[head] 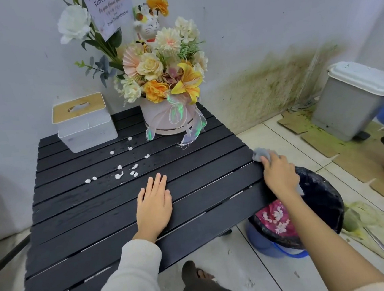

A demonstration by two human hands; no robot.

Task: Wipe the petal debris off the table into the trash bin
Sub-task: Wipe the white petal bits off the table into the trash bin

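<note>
Several small white petal bits lie scattered on the black slatted table, between the tissue box and my left hand. My left hand rests flat on the table, fingers apart, just right of and below the petals. My right hand grips a grey cloth at the table's right edge. Directly below that edge stands a blue trash bin lined with a black bag, holding pink wrapping and white petals.
A white tissue box with a wooden lid and a flower arrangement in a pink pot stand at the table's back. A grey pedal bin sits by the stained wall. Cardboard and green scraps litter the floor at right.
</note>
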